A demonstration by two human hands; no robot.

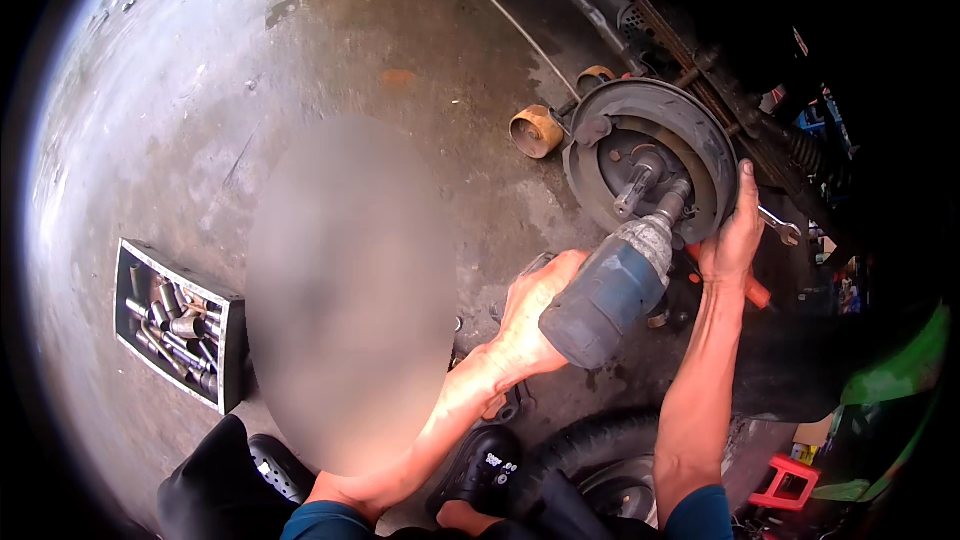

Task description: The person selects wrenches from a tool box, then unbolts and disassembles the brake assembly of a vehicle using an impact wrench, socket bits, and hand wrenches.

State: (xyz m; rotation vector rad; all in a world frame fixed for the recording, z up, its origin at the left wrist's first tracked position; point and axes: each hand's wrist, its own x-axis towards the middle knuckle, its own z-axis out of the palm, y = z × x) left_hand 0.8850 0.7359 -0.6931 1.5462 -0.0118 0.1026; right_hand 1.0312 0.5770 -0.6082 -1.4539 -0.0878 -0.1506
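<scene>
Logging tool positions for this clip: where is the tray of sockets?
In the head view the tray of sockets lies on the concrete floor at the person's left, well apart from the left hand.

One round grey metal brake plate (pixel 648 155) was there, one blue-grey power wrench (pixel 608 295), two yellowish cylindrical metal cups (pixel 537 130), one black tray of steel sockets (pixel 232 340), one silver spanner (pixel 780 227), one black rubber tyre (pixel 600 445).
</scene>
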